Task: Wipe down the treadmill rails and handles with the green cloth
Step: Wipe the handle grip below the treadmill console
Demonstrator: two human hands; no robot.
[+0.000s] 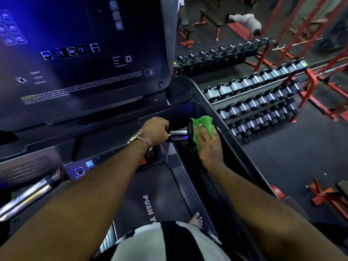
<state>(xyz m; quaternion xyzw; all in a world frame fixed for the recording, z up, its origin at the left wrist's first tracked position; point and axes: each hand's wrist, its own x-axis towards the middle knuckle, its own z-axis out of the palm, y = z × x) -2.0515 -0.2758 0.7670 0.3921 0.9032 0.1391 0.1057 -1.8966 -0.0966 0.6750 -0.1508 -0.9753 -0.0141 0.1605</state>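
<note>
I stand on a treadmill, facing its console. My left hand [157, 129], with a watch on the wrist, grips the inner end of a short chrome handle [178, 135] below the console's right side. My right hand [209, 142] holds the green cloth [202, 125] against the black disc at the handle's outer end, beside the dark right side rail [214, 102]. The fingers lie over the cloth, pressing it there. Part of the cloth bunches above the fingers. A second chrome handle [28, 196] shows at lower left.
The dark console screen [79, 46] with blue-lit icons fills the upper left. The treadmill belt [148, 191] and my foot [196, 220] lie below. To the right stand dumbbell racks [258, 102], red frames [301, 34], benches and a person on a mat.
</note>
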